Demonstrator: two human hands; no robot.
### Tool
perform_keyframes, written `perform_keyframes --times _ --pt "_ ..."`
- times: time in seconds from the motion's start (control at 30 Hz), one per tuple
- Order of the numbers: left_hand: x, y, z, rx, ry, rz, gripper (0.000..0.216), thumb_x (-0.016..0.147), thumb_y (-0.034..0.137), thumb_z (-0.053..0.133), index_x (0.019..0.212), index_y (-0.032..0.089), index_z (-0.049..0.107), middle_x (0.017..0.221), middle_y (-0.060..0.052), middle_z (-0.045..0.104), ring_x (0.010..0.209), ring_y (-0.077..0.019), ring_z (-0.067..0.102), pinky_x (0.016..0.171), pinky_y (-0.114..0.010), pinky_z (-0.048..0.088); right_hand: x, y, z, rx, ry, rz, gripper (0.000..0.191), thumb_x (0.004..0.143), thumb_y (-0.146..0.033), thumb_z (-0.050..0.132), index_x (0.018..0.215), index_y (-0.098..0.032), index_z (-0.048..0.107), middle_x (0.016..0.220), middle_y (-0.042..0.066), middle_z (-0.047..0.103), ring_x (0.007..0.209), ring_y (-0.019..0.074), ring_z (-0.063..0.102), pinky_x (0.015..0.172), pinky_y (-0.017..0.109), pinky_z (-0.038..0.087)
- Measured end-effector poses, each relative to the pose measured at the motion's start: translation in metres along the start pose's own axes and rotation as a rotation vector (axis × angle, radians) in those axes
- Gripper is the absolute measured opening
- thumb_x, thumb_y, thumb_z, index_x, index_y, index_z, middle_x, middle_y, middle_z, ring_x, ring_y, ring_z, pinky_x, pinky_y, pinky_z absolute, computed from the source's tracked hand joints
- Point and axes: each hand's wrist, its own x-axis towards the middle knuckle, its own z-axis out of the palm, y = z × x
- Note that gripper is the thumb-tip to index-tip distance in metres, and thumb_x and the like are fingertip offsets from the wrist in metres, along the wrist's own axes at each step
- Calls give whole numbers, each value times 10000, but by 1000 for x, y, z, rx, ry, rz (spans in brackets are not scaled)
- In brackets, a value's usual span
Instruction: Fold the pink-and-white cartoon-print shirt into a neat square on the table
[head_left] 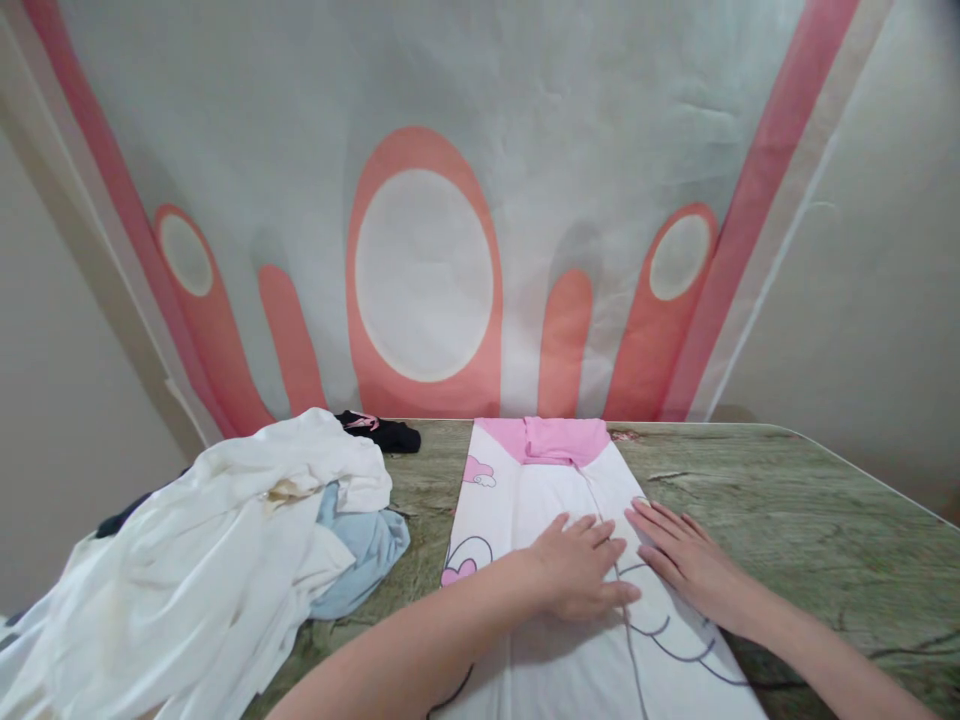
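A white garment with pink parts and dark line drawings [559, 665] lies folded into a long strip on the table. Its pink folded end [566, 440] points to the far edge. My left hand [581, 568] rests flat on the middle of the strip, palm down and fingers spread. Against the strip's right side lies my right hand [686, 560], flat too, its fingertips on the white cloth. Neither hand grips anything. Part of the cloth under my left hand and forearm is hidden.
A heap of white clothes [202, 530] covers the table's left side, with a light blue cloth [364, 555] under it. Behind them sits a black item [394, 435] with a pink strip. The wood-grain table [817, 520] ends at a wall with a pink and grey backdrop [637, 120].
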Motion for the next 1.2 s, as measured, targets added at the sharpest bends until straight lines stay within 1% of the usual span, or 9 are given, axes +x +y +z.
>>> perform_keyframes --times 0.17,0.27,0.4,0.6,0.87,0.93,1.0,1.1,1.2 --pt "-22 -48 -9 127 103 -331 556 919 434 224 1358 102 300 1442 -139 250 1332 -261 186 1049 -475 174 14 -1 -13 -34 14 -49 398 843 -413 419 1183 -270 567 1318 31 486 1293 272 299 1054 516 218" --pt "-36 -83 -8 196 150 -453 551 924 415 211 1367 96 287 1449 -138 229 1333 -256 184 1055 -461 157 36 -8 -13 -25 51 -69 438 854 -342 392 1246 -183 507 1327 80 472 1276 254 332 1051 472 266" --pt "-48 -109 0 213 185 -491 687 896 550 186 1379 67 261 1450 -159 210 1341 -259 152 1069 -435 115 64 -21 -4 -19 79 -70 483 875 -320 342 1301 -109 428 1359 123 424 1281 230 325 1062 426 271" --pt "-52 -110 7 188 216 -472 732 873 610 168 1386 93 248 1464 -138 180 1351 -257 98 1071 -409 99 69 -28 3 -8 -1 -44 649 888 -536 241 1386 -124 296 1448 111 264 1332 234 208 1082 436 205" --pt "-54 -106 2 161 200 -496 702 873 605 202 1379 124 270 1456 -147 202 1339 -285 144 1055 -444 136 63 -32 -9 33 -85 -53 583 882 -560 245 1386 -270 294 1478 52 187 1347 239 148 1075 478 150" --pt "-51 -102 -2 155 197 -495 682 871 589 253 1364 119 297 1442 -164 233 1328 -301 177 1042 -465 166 65 -29 -11 87 -64 -65 536 894 -528 250 1368 -290 328 1470 44 224 1341 242 174 1065 478 173" --pt "-42 -96 -6 173 238 -436 629 868 529 350 1344 119 326 1419 -169 282 1310 -299 223 1031 -462 200 69 -25 -13 146 23 -56 501 904 -469 273 1336 -243 390 1415 77 346 1301 230 285 1039 434 250" --pt "-16 -88 -13 199 326 -280 482 841 349 491 1274 152 411 1344 -131 401 1237 -253 348 994 -404 291 75 -20 -15 191 209 69 363 868 -355 374 1101 -168 580 1123 111 588 1026 208 543 882 345 408" --pt "23 -83 -20 208 342 -140 308 819 207 521 1125 177 536 1197 -91 526 1113 -213 460 916 -351 372 79 -26 -14 187 268 169 190 805 -277 447 817 -185 613 831 59 621 750 173 579 707 289 438"
